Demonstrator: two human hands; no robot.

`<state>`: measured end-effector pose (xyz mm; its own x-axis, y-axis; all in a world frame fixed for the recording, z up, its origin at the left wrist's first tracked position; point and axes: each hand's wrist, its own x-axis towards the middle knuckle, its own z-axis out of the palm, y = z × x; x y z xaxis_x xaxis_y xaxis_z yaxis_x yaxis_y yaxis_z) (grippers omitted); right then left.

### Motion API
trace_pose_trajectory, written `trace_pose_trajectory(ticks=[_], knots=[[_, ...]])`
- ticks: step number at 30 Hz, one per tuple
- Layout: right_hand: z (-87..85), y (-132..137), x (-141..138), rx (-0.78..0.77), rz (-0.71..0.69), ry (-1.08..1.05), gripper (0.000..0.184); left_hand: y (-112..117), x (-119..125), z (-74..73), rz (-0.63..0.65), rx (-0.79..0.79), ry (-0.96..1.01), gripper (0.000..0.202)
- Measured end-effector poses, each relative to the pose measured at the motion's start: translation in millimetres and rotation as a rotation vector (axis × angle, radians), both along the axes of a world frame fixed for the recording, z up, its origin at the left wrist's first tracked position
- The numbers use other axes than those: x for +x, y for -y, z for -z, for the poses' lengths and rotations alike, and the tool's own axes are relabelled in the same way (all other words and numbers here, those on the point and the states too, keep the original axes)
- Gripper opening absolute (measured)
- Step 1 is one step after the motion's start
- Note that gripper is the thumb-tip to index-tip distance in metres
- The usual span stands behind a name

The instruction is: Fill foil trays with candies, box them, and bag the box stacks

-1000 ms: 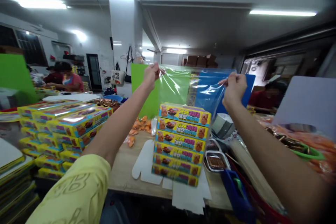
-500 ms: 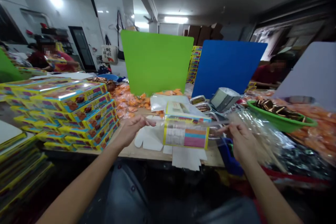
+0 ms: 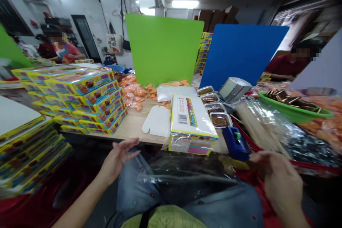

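Note:
A yellow-edged box (image 3: pixel 194 114) lies at the table's front edge, its white barcode face up. Clear plastic film (image 3: pixel 187 178) covers its near side and hangs down over my lap. To the left of the film, my left hand (image 3: pixel 119 157) is open, fingers apart, below the table edge. My right hand (image 3: pixel 280 178) hovers at the right with fingers loosely extended and nothing visible in it. The nearest thing to it is a blue tape dispenser (image 3: pixel 236 144). Left of the box is a white card flap piece (image 3: pixel 157 121).
Stacked finished-looking boxes (image 3: pixel 82 96) stand at left. Small foil-edged trays (image 3: pixel 220 119) line the box's right side. Further right are a green basin (image 3: pixel 296 110) of brown packets and clear bags of sticks (image 3: pixel 262 128). Green (image 3: pixel 164 50) and blue panels (image 3: pixel 243 53) stand behind. Co-workers sit beyond.
My hands have let go of the clear film stretched between them and moved down and apart. The film has dropped over the box front and my lap. The box's open white flaps no longer show.

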<state>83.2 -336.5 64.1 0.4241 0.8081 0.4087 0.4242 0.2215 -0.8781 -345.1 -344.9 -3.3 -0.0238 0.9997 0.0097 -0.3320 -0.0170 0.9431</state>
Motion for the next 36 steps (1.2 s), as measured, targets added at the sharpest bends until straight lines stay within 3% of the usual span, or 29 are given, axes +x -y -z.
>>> trace_pose_trajectory(ticks=[2,5,7,10,15,20,25,30,33,36], knots=[[-10.8,-1.0,-25.4,-0.047,-0.16,0.105,0.022,4.2,12.8,4.3,0.015,-0.329,0.132,0.051],[-3.8,-5.2,-81.6,-0.199,-0.66,0.367,0.016,8.4,41.6,10.4,0.27,-0.64,0.231,0.055],[13.4,-5.1,-121.4,-0.261,-0.855,0.504,0.012,11.8,59.5,14.3,0.414,-0.692,0.304,0.046],[39.5,2.4,-167.4,-0.342,-1.05,0.604,0.007,16.8,76.0,20.4,0.499,-0.73,0.423,0.031],[52.9,16.9,-197.4,-0.38,-1.144,0.561,0.007,23.0,83.8,22.2,0.482,-0.833,0.558,0.049],[59.1,21.0,-206.2,-0.404,-1.131,0.418,0.01,23.0,88.7,11.5,0.521,-0.85,0.543,0.059],[66.0,24.1,-207.4,-0.386,-1.081,0.444,0.015,22.0,90.2,11.3,0.507,-0.865,0.592,0.048],[51.1,32.4,-199.0,-0.332,-1.132,0.423,0.011,20.8,89.5,14.5,0.417,-0.851,0.535,0.039],[36.8,46.6,-168.5,-0.428,-1.2,0.334,0.009,17.3,84.1,12.8,0.42,-0.784,0.528,0.037],[40.7,66.3,-95.0,-0.599,-1.173,0.282,0.015,15.6,74.1,10.2,0.478,-0.733,0.504,0.042]])
